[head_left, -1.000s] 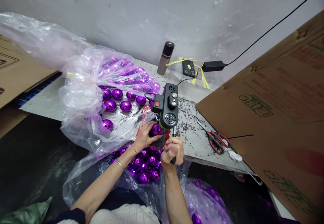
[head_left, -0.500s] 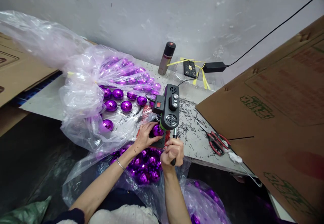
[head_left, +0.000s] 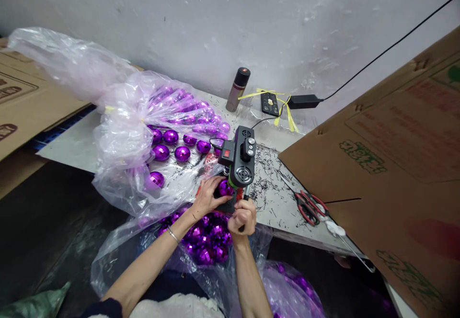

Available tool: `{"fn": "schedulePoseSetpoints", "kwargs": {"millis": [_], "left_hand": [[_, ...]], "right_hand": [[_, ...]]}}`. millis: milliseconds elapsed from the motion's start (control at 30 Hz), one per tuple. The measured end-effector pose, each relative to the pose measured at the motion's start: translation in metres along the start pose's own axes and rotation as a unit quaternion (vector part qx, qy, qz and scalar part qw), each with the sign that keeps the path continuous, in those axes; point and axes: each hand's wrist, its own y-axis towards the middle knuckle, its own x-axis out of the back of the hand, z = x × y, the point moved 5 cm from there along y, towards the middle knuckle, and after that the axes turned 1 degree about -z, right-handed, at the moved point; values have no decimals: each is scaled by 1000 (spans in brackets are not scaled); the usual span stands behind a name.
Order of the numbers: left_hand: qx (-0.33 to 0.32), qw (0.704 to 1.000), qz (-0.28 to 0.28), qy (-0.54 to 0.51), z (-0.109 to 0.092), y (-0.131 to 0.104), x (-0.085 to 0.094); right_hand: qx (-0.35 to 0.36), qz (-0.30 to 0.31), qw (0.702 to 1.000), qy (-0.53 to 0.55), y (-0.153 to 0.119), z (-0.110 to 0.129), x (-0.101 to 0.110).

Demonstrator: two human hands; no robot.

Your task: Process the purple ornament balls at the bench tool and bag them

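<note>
A small black drill press (head_left: 242, 157) with a red switch stands on the grey table. Under its head, my left hand (head_left: 207, 197) holds a shiny purple ball (head_left: 225, 188) between thumb and fingers, over a dark base plate. To the right, my right hand (head_left: 243, 216) is wrapped round the machine's lever, whose metal rod (head_left: 247, 192) shows above the fist. Several faceted purple balls (head_left: 182, 153) lie in a clear plastic bag on the left. More balls (head_left: 205, 236) fill a bag below my left hand.
Red-handled scissors (head_left: 311, 206) lie by a large cardboard box (head_left: 388, 164) on the right. Black shavings cover the table (head_left: 276, 212). Behind stand a spray can (head_left: 237, 89) and a black power adapter (head_left: 304, 101) with its cable. Another carton (head_left: 43, 93) is at left.
My right hand and the lever have shifted slightly left and toward the machine. The left hand keeps its hold on the ball. The whole view has moved a little.
</note>
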Motion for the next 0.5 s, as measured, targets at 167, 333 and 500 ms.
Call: {"fn": "schedulePoseSetpoints", "kwargs": {"millis": [167, 333, 500], "left_hand": [[0, 1000, 4, -25, 2, 4, 1], [5, 998, -11, -70, -3, -12, 27], [-34, 995, 77, -57, -10, -86, 64]], "right_hand": [[-76, -21, 997, 15, 39, 14, 8], [-117, 22, 993, 28, 72, 23, 12], [-175, 13, 984, -30, 30, 12, 33]]}}
